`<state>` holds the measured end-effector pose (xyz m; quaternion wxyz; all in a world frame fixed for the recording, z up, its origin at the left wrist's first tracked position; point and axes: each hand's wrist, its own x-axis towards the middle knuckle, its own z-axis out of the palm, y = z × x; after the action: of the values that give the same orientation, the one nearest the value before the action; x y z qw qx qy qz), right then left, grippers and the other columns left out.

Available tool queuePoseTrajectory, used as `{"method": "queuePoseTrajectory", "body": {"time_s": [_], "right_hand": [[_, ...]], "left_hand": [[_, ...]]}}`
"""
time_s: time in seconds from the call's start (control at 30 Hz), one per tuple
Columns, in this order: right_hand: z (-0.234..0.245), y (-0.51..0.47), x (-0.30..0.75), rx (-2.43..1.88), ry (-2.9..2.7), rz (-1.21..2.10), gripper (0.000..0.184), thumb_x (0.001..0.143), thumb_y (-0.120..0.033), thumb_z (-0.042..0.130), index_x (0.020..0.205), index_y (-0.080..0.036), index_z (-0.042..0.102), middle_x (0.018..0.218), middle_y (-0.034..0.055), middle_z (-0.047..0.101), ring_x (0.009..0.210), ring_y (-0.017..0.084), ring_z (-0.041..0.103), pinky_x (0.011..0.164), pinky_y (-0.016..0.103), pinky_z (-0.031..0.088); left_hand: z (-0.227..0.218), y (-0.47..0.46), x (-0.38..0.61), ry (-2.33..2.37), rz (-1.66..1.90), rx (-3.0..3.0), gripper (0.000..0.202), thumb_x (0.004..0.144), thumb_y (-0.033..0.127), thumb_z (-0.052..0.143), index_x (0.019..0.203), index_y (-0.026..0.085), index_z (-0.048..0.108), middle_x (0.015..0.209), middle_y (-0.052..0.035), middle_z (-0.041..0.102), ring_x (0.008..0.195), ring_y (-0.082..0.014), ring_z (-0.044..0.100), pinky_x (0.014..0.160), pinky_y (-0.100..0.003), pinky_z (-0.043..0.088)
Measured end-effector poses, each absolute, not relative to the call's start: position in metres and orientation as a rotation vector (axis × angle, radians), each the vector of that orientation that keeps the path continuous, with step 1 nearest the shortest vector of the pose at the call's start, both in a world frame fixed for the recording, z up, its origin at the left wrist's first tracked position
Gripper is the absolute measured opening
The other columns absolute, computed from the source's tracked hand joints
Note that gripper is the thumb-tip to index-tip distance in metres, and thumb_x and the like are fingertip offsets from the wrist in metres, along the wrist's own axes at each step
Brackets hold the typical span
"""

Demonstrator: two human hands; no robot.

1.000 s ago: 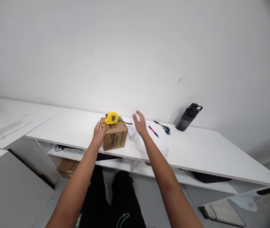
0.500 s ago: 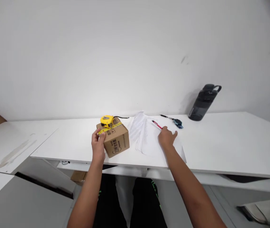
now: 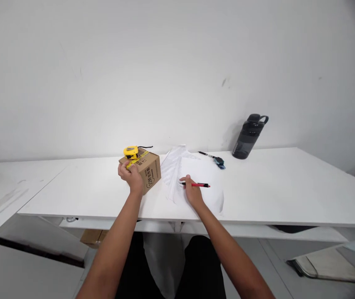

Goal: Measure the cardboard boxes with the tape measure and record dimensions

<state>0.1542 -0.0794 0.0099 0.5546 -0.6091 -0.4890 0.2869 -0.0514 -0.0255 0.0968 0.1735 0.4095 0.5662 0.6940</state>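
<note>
A small brown cardboard box [image 3: 151,172] with black print sits tilted near the left part of the white desk. My left hand [image 3: 131,174] is closed around its near left corner, thumb on the upper face beside a yellow strip [image 3: 138,159]. On top of the box rests a yellow tape measure [image 3: 131,152] with a black strap, just beyond my fingers. My right hand [image 3: 192,192] grips a red and black pen [image 3: 200,185] over white paper sheets [image 3: 210,174]. The pen lies nearly level, its black end pointing right; whether its tip touches the paper I cannot tell.
Behind the papers lie a black pen [image 3: 205,154] and a small dark blue object [image 3: 219,162]. A dark water bottle [image 3: 247,137] stands by the wall. Under the white desk [image 3: 277,187] is another cardboard box [image 3: 92,237].
My right hand has drawn the pen left and nearer over the paper and turned it in the fingers. My left hand stays on the box, its wrist turned. The whole view has shifted.
</note>
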Motion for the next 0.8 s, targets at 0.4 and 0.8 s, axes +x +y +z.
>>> {"method": "queuePoseTrajectory", "body": {"time_s": [0.4, 0.8], "right_hand": [[0.002, -0.086, 0.149, -1.419, -1.306, 0.668, 0.041, 0.082, -0.054, 0.048, 0.056, -0.024, 0.036, 0.053, -0.0034, 0.046, 0.058, 0.016, 0.044, 0.060, 0.028, 0.036], [0.000, -0.072, 0.139, -1.543, -1.419, 0.472, 0.034, 0.082, -0.045, 0.043, 0.056, -0.024, 0.036, 0.051, -0.0037, 0.044, 0.054, 0.015, 0.042, 0.056, 0.026, 0.030]], "left_hand": [[0.109, -0.041, -0.052, 1.768, 1.748, 1.217, 0.029, 0.090, 0.031, 0.043, 0.118, 0.026, 0.044, 0.147, -0.0091, 0.028, 0.140, -0.0266, 0.024, 0.112, -0.046, 0.024], [0.024, -0.087, -0.031, 1.189, 0.499, 2.536, 0.061, 0.088, 0.054, 0.044, 0.140, 0.021, 0.045, 0.155, -0.0136, 0.033, 0.144, -0.0329, 0.024, 0.117, -0.052, 0.014]]}}
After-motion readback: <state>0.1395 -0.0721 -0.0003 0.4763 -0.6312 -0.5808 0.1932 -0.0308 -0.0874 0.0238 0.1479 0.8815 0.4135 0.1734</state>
